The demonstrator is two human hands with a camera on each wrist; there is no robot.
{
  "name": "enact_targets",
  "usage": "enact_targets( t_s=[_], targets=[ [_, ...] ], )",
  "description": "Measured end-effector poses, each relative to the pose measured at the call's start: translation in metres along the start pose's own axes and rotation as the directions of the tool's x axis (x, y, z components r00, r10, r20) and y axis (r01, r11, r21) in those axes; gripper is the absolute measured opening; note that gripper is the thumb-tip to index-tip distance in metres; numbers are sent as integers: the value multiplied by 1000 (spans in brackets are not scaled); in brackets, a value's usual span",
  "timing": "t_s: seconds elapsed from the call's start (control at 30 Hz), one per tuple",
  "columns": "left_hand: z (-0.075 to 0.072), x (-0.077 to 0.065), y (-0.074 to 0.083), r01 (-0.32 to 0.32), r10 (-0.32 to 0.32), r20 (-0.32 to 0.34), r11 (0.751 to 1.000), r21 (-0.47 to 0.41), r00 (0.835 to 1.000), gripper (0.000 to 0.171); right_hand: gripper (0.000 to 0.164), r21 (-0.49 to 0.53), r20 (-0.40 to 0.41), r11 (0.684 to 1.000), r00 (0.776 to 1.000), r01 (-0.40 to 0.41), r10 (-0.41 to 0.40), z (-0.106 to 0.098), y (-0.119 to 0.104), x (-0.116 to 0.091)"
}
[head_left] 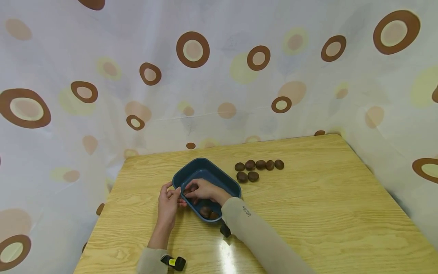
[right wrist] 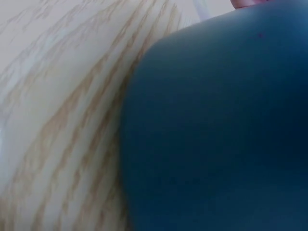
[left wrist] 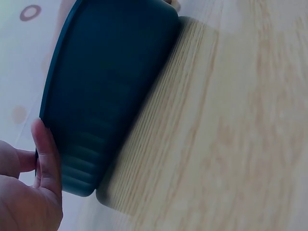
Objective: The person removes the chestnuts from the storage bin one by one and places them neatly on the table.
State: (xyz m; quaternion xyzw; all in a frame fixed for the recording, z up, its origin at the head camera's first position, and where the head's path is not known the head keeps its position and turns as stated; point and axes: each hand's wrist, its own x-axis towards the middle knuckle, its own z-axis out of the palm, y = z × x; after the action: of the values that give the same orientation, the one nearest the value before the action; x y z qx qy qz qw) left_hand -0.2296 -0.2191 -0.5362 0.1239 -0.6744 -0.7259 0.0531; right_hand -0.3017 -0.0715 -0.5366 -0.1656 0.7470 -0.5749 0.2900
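Observation:
A dark blue plastic box [head_left: 219, 178] stands on the table, set at a slant. At its left rim my left hand [head_left: 168, 203] pinches the wall; the left wrist view shows fingers [left wrist: 47, 159] against the outside. My right hand [head_left: 203, 190] reaches inside, its fingertips curled round a brown chestnut [head_left: 194, 187]. More chestnuts [head_left: 205, 212] lie in the box's near corner, partly hidden by the near wall. In the right wrist view the box's outer wall [right wrist: 202, 125] fills most of the picture, and the right hand's hold is hidden there.
Right of the box, several chestnuts [head_left: 261, 164] form a back row on the wooden table [head_left: 308, 205], with two chestnuts [head_left: 248, 176] in front at its left end. A patterned curtain [head_left: 219, 83] hangs behind the table and along both sides.

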Motion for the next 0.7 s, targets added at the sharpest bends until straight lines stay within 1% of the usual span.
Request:
enact_targets(
  t_s=[0.2,0.33,0.5,0.7],
  targets=[
    [0,-1,0,11,-11,0,1000,19,1000,40,26,-41,11,999,1000,-6,7,0,0,-2],
    [0,-1,0,18,-18,-6,1000,24,1000,40,25,-58,1,998,1000,-7,7,0,-1,-4],
    [0,-1,0,12,-12,-9,1000,20,1000,40,25,-38,-13,999,1000,7,-7,-1,-3,-7],
    [0,1,1,9,-9,-11,1000,16,1000,40,25,-25,-10,999,999,46,-47,-6,-10,-11]
  ],
)
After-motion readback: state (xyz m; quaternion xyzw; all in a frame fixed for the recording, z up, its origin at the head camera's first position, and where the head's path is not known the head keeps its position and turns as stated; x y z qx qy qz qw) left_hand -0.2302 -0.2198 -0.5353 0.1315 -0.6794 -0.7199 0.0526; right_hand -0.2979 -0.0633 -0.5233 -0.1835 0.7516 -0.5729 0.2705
